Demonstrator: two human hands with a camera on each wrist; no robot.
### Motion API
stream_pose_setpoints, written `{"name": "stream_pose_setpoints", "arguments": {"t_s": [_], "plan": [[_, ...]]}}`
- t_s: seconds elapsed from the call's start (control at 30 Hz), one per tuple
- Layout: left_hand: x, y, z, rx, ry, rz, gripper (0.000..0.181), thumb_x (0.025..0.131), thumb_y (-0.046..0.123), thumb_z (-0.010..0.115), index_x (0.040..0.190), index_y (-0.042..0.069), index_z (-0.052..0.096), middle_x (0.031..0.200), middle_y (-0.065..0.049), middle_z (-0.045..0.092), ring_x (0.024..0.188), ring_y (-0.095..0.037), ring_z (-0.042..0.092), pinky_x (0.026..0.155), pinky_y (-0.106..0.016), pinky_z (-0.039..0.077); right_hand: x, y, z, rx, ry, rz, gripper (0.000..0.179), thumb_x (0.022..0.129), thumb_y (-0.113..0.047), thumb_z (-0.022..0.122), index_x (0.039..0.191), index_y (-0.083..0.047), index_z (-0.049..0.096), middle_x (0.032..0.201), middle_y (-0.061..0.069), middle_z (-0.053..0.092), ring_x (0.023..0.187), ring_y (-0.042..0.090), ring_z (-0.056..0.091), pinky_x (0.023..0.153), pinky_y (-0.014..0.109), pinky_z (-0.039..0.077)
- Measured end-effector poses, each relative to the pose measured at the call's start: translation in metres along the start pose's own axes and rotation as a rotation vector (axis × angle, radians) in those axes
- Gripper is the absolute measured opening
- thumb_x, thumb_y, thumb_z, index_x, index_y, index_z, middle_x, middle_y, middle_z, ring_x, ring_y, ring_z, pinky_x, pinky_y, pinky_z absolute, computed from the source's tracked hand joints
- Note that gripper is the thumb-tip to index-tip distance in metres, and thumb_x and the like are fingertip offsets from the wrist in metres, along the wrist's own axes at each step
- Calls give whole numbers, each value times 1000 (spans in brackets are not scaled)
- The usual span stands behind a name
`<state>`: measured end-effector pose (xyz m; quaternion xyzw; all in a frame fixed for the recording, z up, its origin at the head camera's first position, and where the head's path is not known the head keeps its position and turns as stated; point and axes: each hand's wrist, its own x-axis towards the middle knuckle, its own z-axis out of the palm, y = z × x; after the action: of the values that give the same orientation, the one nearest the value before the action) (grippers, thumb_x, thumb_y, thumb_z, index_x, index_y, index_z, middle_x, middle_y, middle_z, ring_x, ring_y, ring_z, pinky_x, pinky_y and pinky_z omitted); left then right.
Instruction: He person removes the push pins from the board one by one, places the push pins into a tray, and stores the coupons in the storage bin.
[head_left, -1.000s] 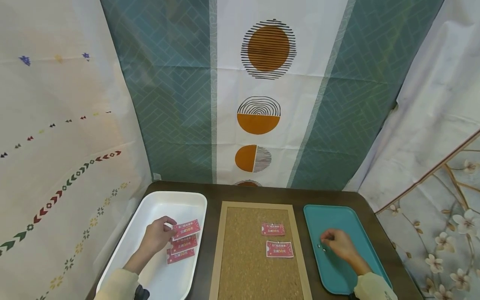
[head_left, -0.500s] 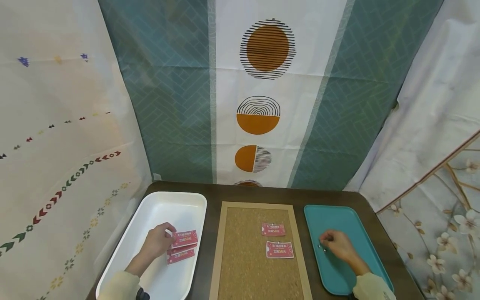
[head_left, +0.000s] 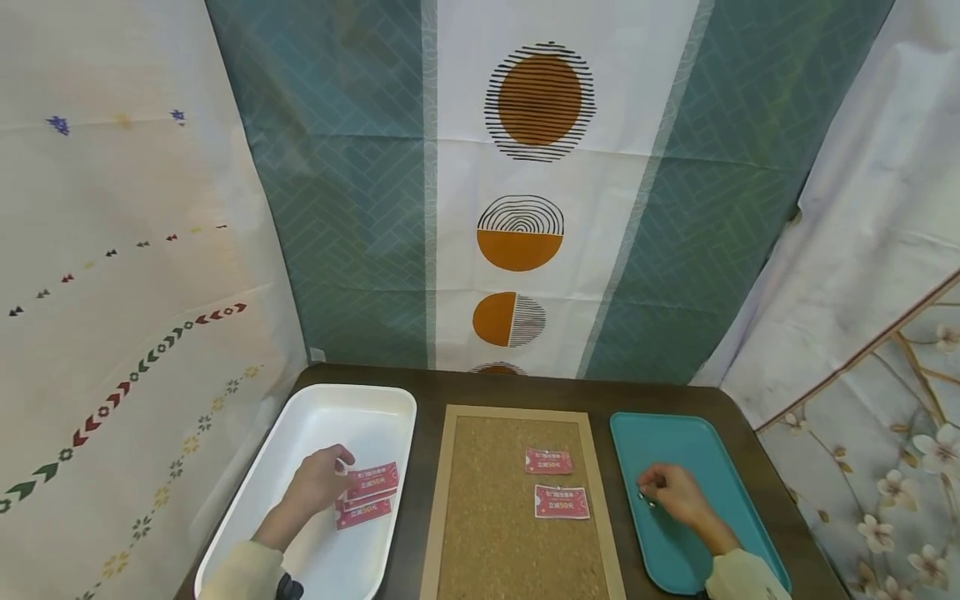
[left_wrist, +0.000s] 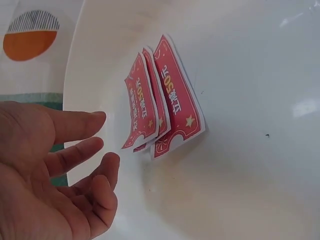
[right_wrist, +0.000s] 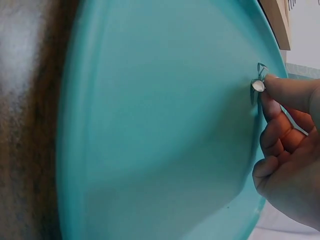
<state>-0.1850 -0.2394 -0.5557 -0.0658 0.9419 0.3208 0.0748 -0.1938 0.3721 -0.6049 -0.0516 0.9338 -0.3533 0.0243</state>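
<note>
In the white tray, my left hand (head_left: pixel 311 479) is beside several red-and-white coupons (head_left: pixel 373 477). The left wrist view shows its thumb and fingers apart, with a gap between them and the overlapping coupons (left_wrist: pixel 172 95). Over the teal tray, my right hand (head_left: pixel 675 492) has thumb and forefinger together at small silver pieces that look like thumbtacks (head_left: pixel 650 502). Up close, the right wrist view shows the fingertips pinching at one shiny round-headed thumbtack (right_wrist: pixel 258 86), while another (right_wrist: pixel 262 68) lies just beyond. The fingers partly hide both.
Between the trays lies a wood-framed cork board (head_left: pixel 487 500). Two coupons hang at its right side, an upper coupon (head_left: pixel 548 461) and a lower coupon (head_left: pixel 562 502). The white tray (head_left: pixel 345 400) is at left, the teal tray (head_left: pixel 663 429) at right, on a dark table (head_left: pixel 450 385).
The top coupon, earlier held by my left hand, has come down onto the others, and the fingers have let go. My right hand stays at nearly the same spot over the thumbtacks.
</note>
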Motion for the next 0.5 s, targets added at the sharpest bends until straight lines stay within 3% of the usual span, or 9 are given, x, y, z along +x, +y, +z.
{"name": "stream_pose_setpoints", "arguments": {"t_s": [0.3, 0.5], "plan": [[-3, 15, 1, -24, 124, 110, 27, 90, 6, 78, 114, -4, 69, 120, -27, 66, 112, -46, 66, 93, -60, 57, 0, -10, -6, -50, 89, 5, 5, 95, -8, 75, 95, -4, 78, 89, 4, 75, 79, 9, 61, 70, 31, 50], [-3, 38, 5, -101, 194, 172, 27, 93, 7, 77, 117, -2, 69, 115, -23, 70, 94, -33, 69, 85, -50, 61, 6, -28, -2, -80, 116, -30, 6, 96, -9, 75, 97, -5, 79, 92, 5, 76, 82, 15, 64, 71, 35, 52]]}}
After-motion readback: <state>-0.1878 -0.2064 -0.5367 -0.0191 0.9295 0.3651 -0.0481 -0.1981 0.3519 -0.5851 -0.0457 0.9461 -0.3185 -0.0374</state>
